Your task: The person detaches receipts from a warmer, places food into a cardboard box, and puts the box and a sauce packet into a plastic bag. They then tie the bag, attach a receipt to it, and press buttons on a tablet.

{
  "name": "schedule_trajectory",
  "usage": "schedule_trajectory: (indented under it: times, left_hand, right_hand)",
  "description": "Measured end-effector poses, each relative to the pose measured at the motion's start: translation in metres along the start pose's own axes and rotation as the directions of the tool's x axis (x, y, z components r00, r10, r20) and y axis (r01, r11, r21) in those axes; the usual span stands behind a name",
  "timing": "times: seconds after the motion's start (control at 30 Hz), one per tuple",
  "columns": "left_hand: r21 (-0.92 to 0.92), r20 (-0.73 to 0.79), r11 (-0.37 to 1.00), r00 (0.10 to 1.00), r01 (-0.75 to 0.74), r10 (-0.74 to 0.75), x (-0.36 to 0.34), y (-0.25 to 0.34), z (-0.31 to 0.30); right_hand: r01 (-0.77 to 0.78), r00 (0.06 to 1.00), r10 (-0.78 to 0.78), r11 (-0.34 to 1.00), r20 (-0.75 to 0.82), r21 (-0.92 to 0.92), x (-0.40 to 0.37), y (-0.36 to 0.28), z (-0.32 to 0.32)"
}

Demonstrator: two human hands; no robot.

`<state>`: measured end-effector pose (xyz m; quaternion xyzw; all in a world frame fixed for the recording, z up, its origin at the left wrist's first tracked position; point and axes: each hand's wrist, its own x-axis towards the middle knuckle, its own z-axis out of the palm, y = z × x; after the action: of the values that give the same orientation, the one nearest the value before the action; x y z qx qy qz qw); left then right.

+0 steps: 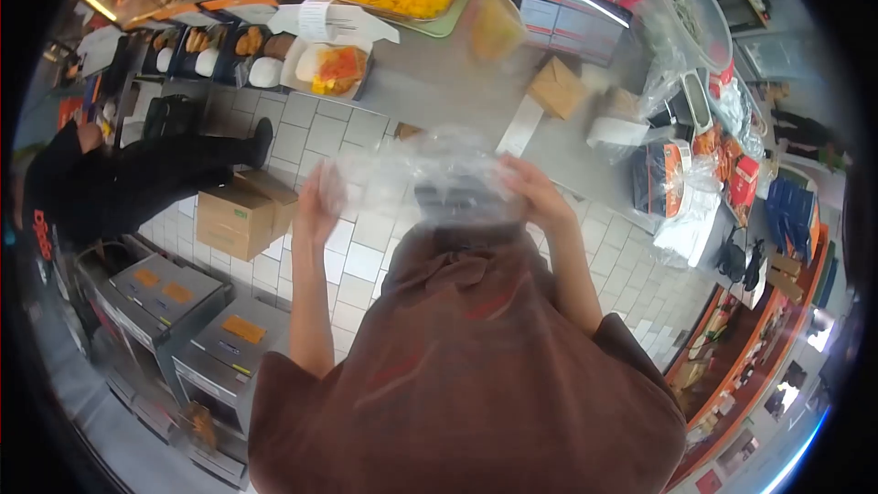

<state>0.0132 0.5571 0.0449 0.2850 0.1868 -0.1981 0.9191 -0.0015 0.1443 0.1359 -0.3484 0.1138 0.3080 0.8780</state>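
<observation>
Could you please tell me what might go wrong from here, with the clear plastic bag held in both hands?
The clear plastic bag looks thin and spans the left hand and right hand, so it might tear or slip from either grip.

The open meal box sits near the counter's edge and could be knocked.

The cardboard box on the floor, near another person's shoe, might trip someone.

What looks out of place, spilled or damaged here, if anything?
A cardboard box, flaps apparently open, sits on the tiled floor near another person's shoe, perhaps a trip hazard. The clear plastic bag between left hand and right hand is blurred; I see no spill.
</observation>
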Motion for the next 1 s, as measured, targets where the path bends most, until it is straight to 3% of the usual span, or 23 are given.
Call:
schedule_trajectory:
  times: [0.03,0.07,0.1,0.13,0.17,0.2,0.23,0.27,0.3,0.33,0.37,0.47,0.5,0.53,0.57,0.63,0.67,0.7,0.73,0.8,0.87,0.9,1.0]
  left_hand:
    - [0.503,-0.047,0.863,0.996,-0.040,0.073,0.017,0.002,0.052]
    - [0.871,-0.032,0.489,0.986,-0.054,0.164,0.040,-0.005,0.100]
    - [0.944,-0.073,0.329,0.961,-0.018,0.265,0.077,-0.024,0.095]
    - [0.986,-0.101,0.162,0.925,0.043,0.367,0.102,-0.044,0.088]
    - [0.962,-0.117,0.271,0.960,0.045,0.256,0.110,-0.052,0.114]
    - [0.927,-0.114,0.372,0.983,0.053,0.144,0.119,-0.055,0.140]
    - [0.934,-0.110,0.353,0.983,0.051,0.148,0.131,-0.055,0.149]
    - [0.889,-0.119,0.440,0.992,0.124,-0.039,0.141,-0.055,0.155]
    - [0.835,-0.110,0.508,0.968,0.212,-0.224,0.149,-0.054,0.160]
    - [0.843,-0.116,0.494,0.968,0.214,-0.221,0.154,-0.050,0.162]
    - [0.812,-0.165,0.508,0.948,0.288,-0.274,0.160,-0.041,0.163]
    - [0.739,-0.275,0.560,0.927,0.375,-0.257,0.182,-0.017,0.158]
    - [0.982,0.115,0.101,0.932,-0.158,0.343,0.181,-0.019,0.170]
    - [0.739,0.665,-0.573,0.524,-0.355,0.532,0.178,-0.023,0.186]
    - [0.574,0.765,-0.772,0.516,-0.273,0.386,0.163,-0.024,0.220]
    - [0.339,0.850,-0.633,0.515,-0.696,-0.111,0.191,-0.052,0.182]
    - [0.478,0.586,-0.636,0.760,-0.605,-0.281,0.201,-0.074,0.184]
    - [0.576,0.237,-0.665,0.876,-0.475,-0.421,0.207,-0.096,0.187]
    - [0.585,0.234,-0.664,0.881,-0.465,-0.412,0.210,-0.108,0.177]
    - [0.263,0.335,-0.877,0.891,-0.402,-0.307,0.219,-0.120,0.160]
    - [0.276,0.289,-0.867,0.896,-0.415,-0.337,0.226,-0.117,0.164]
    - [0.289,0.255,-0.857,0.897,-0.426,-0.361,0.230,-0.115,0.170]
    - [0.248,0.213,-0.843,0.876,-0.478,-0.433,0.228,-0.099,0.195]
  right_hand:
    - [-0.028,0.945,-0.082,0.944,-0.315,-0.329,0.007,-0.001,0.009]
    - [-0.158,0.799,-0.257,0.782,-0.543,-0.603,0.019,-0.009,0.017]
    - [-0.154,0.799,-0.255,0.789,-0.545,-0.595,0.028,-0.021,0.024]
    - [-0.050,0.594,-0.768,0.261,-0.239,-0.964,0.034,-0.032,0.032]
    - [-0.156,0.315,-0.895,-0.378,0.316,-0.913,0.043,-0.039,0.036]
    - [-0.152,0.301,-0.903,-0.362,0.306,-0.920,0.058,-0.039,0.033]
    - [0.179,0.600,-0.784,-0.064,0.160,-0.982,0.075,-0.034,0.025]
    - [0.363,0.839,-0.523,0.333,0.150,-0.870,0.090,-0.027,0.012]
    - [0.373,0.835,-0.530,0.343,0.150,-0.862,0.114,-0.020,-0.011]
    - [0.105,0.907,-0.413,0.039,0.080,-0.994,0.144,-0.011,-0.040]
    - [-0.143,0.945,-0.324,-0.307,-0.038,-0.941,0.166,-0.006,-0.061]
    - [-0.226,0.941,-0.320,-0.356,-0.109,-0.907,0.182,-0.006,-0.102]
    - [-0.217,0.943,-0.318,-0.351,-0.102,-0.911,0.183,-0.011,-0.103]
    - [-0.169,0.955,-0.293,-0.399,-0.049,-0.901,0.181,-0.016,-0.102]
    - [-0.121,0.965,-0.264,-0.447,0.001,-0.886,0.179,-0.020,-0.102]
    - [-0.070,0.974,-0.222,-0.446,0.034,-0.892,0.185,-0.027,-0.109]
    - [-0.024,0.981,-0.182,-0.445,0.064,-0.895,0.184,-0.027,-0.112]
    - [-0.015,0.984,-0.166,-0.448,0.067,-0.894,0.182,-0.029,-0.115]
    - [0.063,0.988,-0.108,-0.365,0.110,-0.929,0.180,-0.037,-0.115]
    - [0.140,0.985,-0.057,-0.276,0.161,-0.951,0.169,-0.064,-0.098]
    - [0.404,0.865,-0.382,0.147,0.325,-0.903,0.120,-0.100,-0.046]
    - [0.392,0.868,-0.387,0.150,0.311,-0.907,0.108,-0.106,-0.046]
    - [0.107,0.765,-0.636,-0.025,0.098,-0.994,0.076,-0.123,-0.076]
